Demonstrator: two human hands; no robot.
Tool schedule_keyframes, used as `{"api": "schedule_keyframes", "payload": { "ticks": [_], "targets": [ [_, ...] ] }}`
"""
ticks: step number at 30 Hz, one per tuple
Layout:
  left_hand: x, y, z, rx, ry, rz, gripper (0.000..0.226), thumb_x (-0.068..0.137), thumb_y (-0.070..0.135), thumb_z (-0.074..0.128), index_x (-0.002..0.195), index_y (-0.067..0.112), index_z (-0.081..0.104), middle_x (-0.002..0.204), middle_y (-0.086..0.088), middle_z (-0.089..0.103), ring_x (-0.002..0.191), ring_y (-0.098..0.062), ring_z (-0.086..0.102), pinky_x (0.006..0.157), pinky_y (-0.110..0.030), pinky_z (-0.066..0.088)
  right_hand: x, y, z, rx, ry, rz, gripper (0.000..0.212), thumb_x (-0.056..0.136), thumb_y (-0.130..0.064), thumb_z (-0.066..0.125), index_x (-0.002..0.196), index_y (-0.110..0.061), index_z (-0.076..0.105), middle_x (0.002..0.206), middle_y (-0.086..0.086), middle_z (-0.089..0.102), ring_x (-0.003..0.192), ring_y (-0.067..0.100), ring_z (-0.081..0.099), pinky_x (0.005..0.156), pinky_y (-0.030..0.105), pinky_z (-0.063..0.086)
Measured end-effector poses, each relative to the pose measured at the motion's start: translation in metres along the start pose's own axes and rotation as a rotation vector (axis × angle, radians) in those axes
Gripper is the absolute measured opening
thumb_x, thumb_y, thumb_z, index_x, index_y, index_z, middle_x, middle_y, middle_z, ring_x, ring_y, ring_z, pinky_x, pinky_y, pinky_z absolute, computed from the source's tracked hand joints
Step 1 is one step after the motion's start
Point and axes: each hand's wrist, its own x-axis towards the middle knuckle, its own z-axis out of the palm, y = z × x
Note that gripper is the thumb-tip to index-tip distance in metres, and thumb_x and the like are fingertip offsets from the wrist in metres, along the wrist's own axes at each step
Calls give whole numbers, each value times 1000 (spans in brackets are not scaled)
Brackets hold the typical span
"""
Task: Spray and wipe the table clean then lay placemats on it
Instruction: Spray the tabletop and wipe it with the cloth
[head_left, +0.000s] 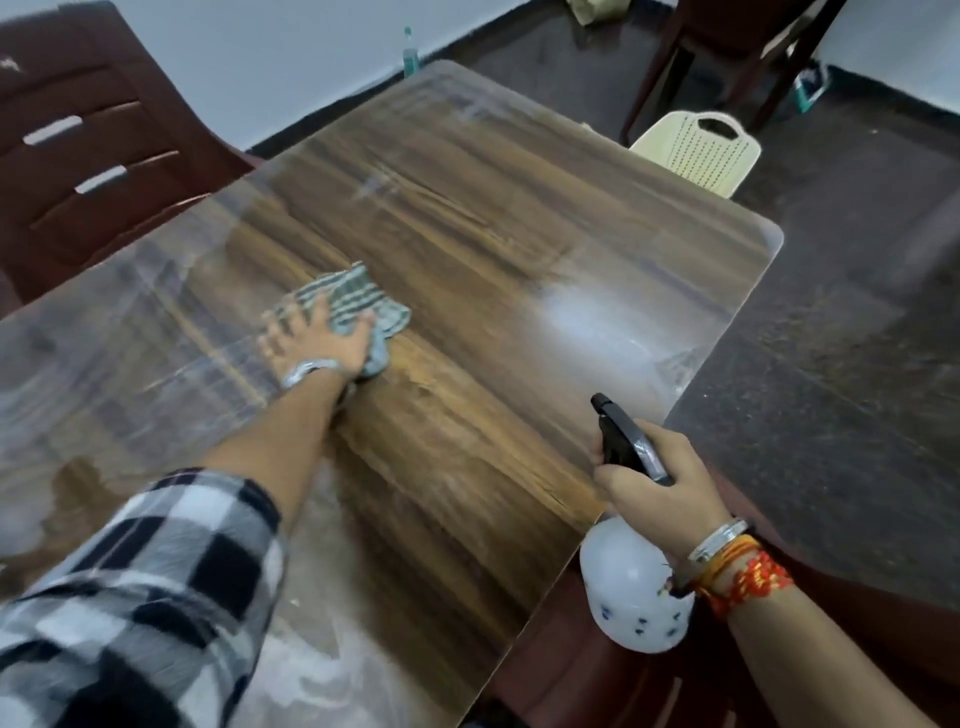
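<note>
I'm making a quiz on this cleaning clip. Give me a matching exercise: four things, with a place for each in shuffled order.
Things:
1. cloth
2. spray bottle
3. cream plastic stool
4. dark red chair

Places:
A. floor beyond the table's far right edge
B. under the left hand
C. far left of the table
D. in the right hand

Pairs: 1-B, 2-D, 3-A, 4-C

Soft, even indoor light; white glare patch on table (467, 249) toward its right edge. Motion blur throughout, heaviest at near-left corner. Wide-angle bending at frame edges; shadows faint
</note>
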Motion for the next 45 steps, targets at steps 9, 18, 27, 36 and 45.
{"api": "schedule_keyframes", "payload": {
  "ticks": [9,18,27,36,45],
  "targets": [
    [-114,-17,35,200,-63,498,87,75,84,22,151,41,17,162,-4,9,146,-38,3,116,-55,0,8,-51,45,-10,-175,31,9,76,-2,57,83,0,63,70,15,56,61,28,49,60,42,44],
    [-106,-101,16,115,-86,507,89,74,88,25,150,46,11,162,8,2,148,-23,-7,116,-45,-8,14,-67,97,-274,-281,-14,21,64,-23,55,75,-6,62,61,20,55,55,38,47,52,47,40],
    [39,-342,-81,-52,64,-296,102,72,92,25,153,32,13,162,-7,4,146,-37,2,117,-53,1,44,-142,226,-363,-378,-111,29,80,-4,48,56,-19,42,49,-1,34,43,16,27,46,28,22],
    [7,-500,-112,-151,172,-609,108,68,92,27,154,27,15,162,-7,6,147,-35,-1,117,-51,-4,45,-192,342,-422,-500,-160,21,77,-10,53,62,-13,38,54,-1,38,45,16,30,40,22,26],
    [17,-446,-96,-16,54,-329,98,71,90,18,153,37,11,163,0,-2,147,-32,-6,118,-51,-4,31,-208,388,-540,-617,-199,14,73,-13,53,64,-12,42,57,1,44,45,16,35,38,21,28]
  ]
}}
